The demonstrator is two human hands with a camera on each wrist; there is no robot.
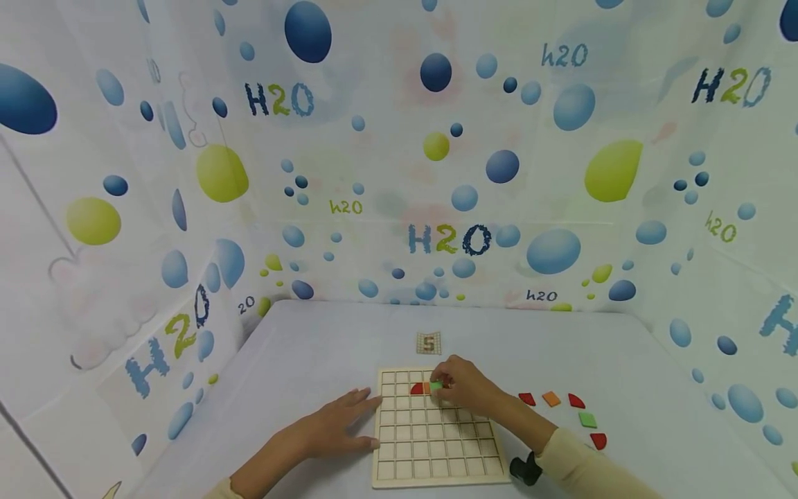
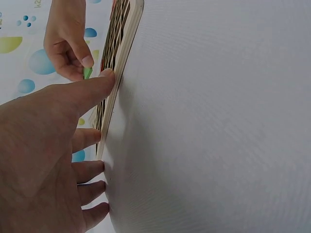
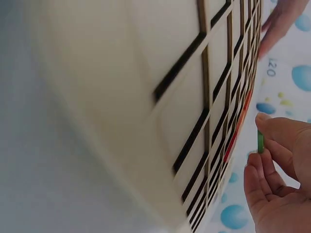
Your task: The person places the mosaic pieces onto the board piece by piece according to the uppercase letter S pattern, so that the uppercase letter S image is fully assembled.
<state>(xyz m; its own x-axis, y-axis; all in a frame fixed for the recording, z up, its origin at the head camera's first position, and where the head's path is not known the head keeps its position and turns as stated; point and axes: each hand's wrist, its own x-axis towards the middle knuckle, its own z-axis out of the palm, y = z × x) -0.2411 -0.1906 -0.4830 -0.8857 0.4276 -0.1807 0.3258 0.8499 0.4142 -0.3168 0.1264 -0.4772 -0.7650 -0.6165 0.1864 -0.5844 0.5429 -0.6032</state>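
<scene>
A wooden grid board (image 1: 436, 478) lies on the white table. My right hand (image 1: 464, 384) pinches a green piece (image 1: 436, 387) over the board's second row, beside an orange piece (image 1: 427, 389) and a red piece (image 1: 417, 389) in the cells. In the right wrist view the green piece (image 3: 261, 142) is held edge-on between thumb and fingertips of my right hand (image 3: 282, 170). Spread fingers of my left hand (image 1: 333, 424) touch the board's left edge; in the left wrist view the thumb of my left hand (image 2: 53, 136) rests on the frame.
To the right of the board lie loose pieces: a red one (image 1: 526, 399), an orange one (image 1: 551, 398), a green one (image 1: 587, 420) and more red ones (image 1: 598, 441). A small patterned card (image 1: 428, 343) lies behind the board. A black object (image 1: 526, 470) stands near its front right corner.
</scene>
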